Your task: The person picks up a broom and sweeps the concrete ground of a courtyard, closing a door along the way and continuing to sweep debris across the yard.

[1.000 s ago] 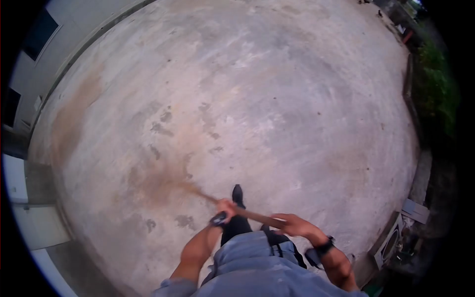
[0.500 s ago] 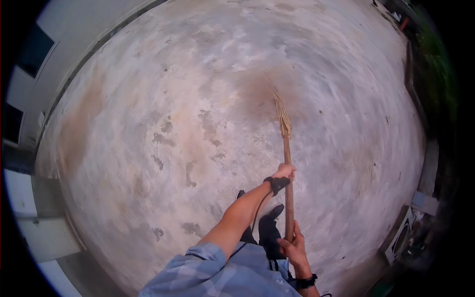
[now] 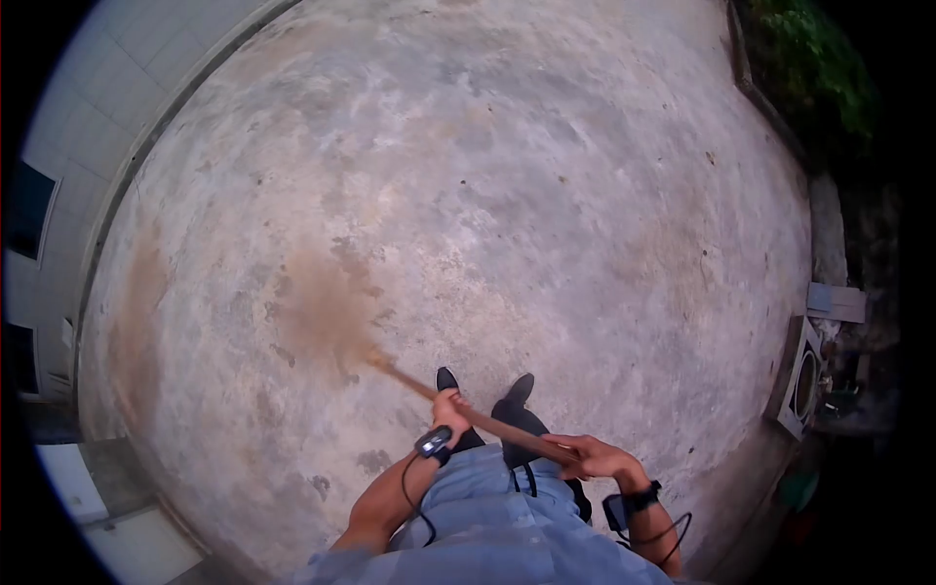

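A broom with a long wooden handle [image 3: 502, 429] slants across the front of my body. My left hand [image 3: 450, 414] is wrapped round the middle of the handle, near my shoes. Farther back, my right hand [image 3: 597, 458] grips the handle's upper end close to my waist. The broom's thin bristles are smeared into a brown blur [image 3: 330, 304] over the concrete floor [image 3: 546, 244], ahead and to the left of my feet. From this blur I cannot tell bristles from dust. Both wrists carry black devices with cables.
Along the left runs a pale wall [image 3: 107, 127] with dark windows. A brown patch [image 3: 141, 302] marks the floor near it. On the right, a white-framed unit with a round opening [image 3: 801, 378] stands by a low edge, with green plants [image 3: 829, 68] beyond.
The broom has swung from straight ahead to the left and closer to my feet. My left hand moved left and down with it; my right hand rose slightly. My view has turned somewhat.
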